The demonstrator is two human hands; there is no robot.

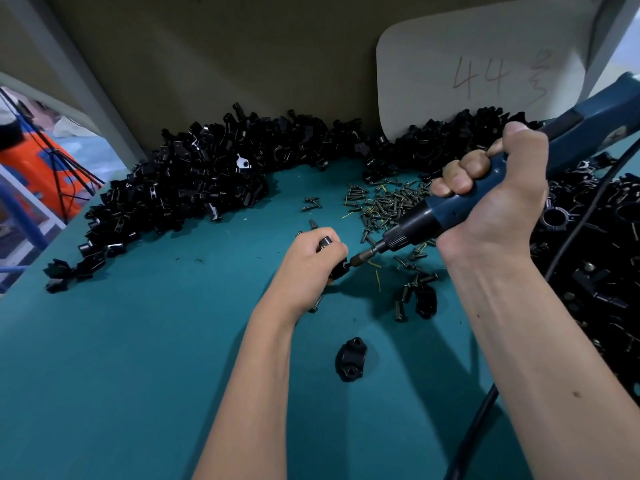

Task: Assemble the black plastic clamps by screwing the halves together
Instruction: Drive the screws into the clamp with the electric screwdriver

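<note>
We're driving a screw into the clamp (337, 268) w/ the electric screwdriver (446, 216). Left hand (308, 261) is curling its fingers round the clamp, pinching the halves together just above the green mat (138, 341); most of the part is hidden under the fingers, so we can't tell how well the halves are seated. Right hand (491, 188) is wrapping tight round the blue driver body, coming in from 2 o'clock, bit tip (355, 260) touching the clamp's right end.

To do it well, we're thinking: keep bit in line w/ the screw axis, not canted, or it probably cams out. Hold the halves flush so the holes line up. Push lightly along the bit, let the tool do the turning, and ease off once the head seats – plastic likely strips if overdriven.

Loose screws (384, 202) are lying at 1 o'clock of the left hand, near enough for the next one. A spare clamp half (350, 358) is sitting at 6 o'clock, another (425, 301) at 4 o'clock. Pile of black parts (194, 188) is banking up at 11 o'clock. Cord (585, 216) is trailing at 3 o'clock; we're keeping it off the work.
</note>
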